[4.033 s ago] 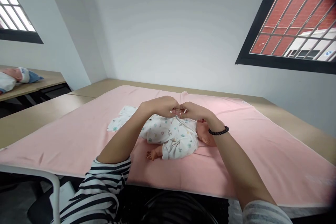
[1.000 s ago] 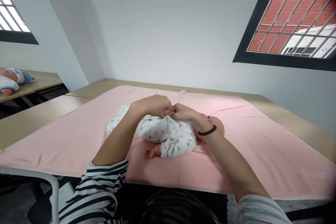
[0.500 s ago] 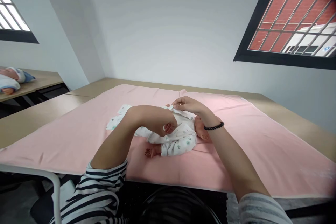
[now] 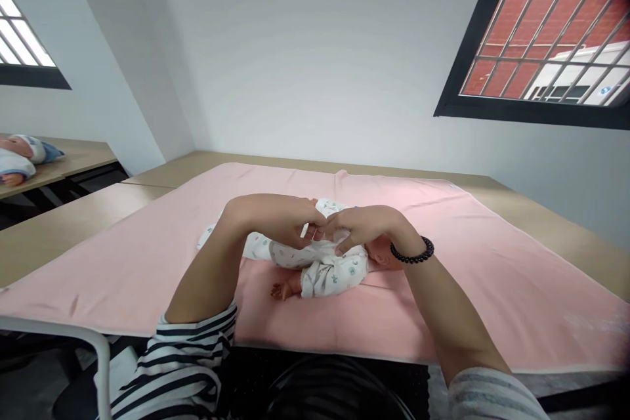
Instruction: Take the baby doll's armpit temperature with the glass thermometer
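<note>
A baby doll (image 4: 381, 252) lies on its back on a pink sheet (image 4: 418, 321), head to the right, in a white printed baby jacket (image 4: 335, 275) and printed trousers (image 4: 258, 246). My left hand (image 4: 298, 222) is over the doll's middle, its bent fingers closed on the front of the jacket. Close against it, my right hand (image 4: 364, 226) curls over the chest, thumb and fingers around a fold of the same cloth. The fingertips of both hands are partly hidden. One doll hand (image 4: 281, 290) sticks out of the near sleeve.
The sheet covers most of the wooden table (image 4: 522, 200). Another doll (image 4: 22, 157) lies on a separate table at the far left. A white metal rail (image 4: 101, 354) stands at the near left. Behind the table rises a wall (image 4: 315, 65) with a barred window (image 4: 551, 33) on the right.
My right hand has come from the jacket's far edge nearer to me, over the chest, and now meets my left hand. The jacket front has been drawn across the doll's body.
</note>
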### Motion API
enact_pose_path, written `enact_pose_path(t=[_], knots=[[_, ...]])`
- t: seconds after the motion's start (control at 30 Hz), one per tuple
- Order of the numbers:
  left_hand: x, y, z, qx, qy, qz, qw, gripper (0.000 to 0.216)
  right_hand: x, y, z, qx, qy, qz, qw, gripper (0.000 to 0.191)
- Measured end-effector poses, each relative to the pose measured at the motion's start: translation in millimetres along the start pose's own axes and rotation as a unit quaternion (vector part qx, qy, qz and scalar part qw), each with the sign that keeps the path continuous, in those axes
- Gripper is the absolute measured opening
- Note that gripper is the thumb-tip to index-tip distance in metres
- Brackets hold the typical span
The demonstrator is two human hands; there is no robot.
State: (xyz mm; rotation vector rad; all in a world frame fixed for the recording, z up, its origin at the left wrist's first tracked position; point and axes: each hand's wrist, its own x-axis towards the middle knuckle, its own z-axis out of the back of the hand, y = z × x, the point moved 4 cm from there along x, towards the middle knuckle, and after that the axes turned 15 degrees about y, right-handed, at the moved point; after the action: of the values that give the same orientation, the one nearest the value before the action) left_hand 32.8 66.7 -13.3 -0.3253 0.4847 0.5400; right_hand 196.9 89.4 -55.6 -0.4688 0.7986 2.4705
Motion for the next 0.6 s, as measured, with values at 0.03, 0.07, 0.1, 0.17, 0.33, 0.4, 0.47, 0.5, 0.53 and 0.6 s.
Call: enact_pose_path(t=[0.03,0.07,0.1,0.17,0.33,0.4,0.47,0.5,0.53,0.6], knots=[[-1,-1,0,-0.004,0.003,-0.007,1.0,0.022,-1,1,1,-0.008,-0.017,-0.004,1.0,0.029],[-1,-2,0,-0.01,0.008,-0.017,1.0,0.021,-5,2,2,-0.014,-0.027,-0.005,1.0,0.025],[-1,-4,0,-0.019,0.015,-0.028,0.999,0.021,-9,3,3,-0.015,-0.028,-0.001,0.999,0.024],[0,-5,-1,-0.037,0.033,-0.05,0.998,0.02,-21,9,2,0.018,0.01,0.022,1.0,0.025],[1,0,-4,-0.059,0.058,-0.03,0.996,0.029,-42,27,-6,0.16,0.185,0.067,0.967,0.026],[2,6,-5,-0.056,0.06,0.014,0.996,0.035,-44,27,-6,0.162,0.167,0.049,0.971,0.028],[5,15,-4,-0.044,0.055,0.077,0.995,0.042,-42,19,-3,0.13,0.107,0.014,0.986,0.03],[7,20,-4,-0.039,0.051,0.114,0.991,0.047,-40,13,-1,0.108,0.07,-0.008,0.992,0.029],[9,26,-3,-0.036,0.049,0.152,0.986,0.052,-37,7,0,0.088,0.038,-0.033,0.995,0.027],[14,38,-2,-0.039,0.051,0.213,0.975,0.061,-31,-6,2,0.068,0.002,-0.081,0.994,0.025]])
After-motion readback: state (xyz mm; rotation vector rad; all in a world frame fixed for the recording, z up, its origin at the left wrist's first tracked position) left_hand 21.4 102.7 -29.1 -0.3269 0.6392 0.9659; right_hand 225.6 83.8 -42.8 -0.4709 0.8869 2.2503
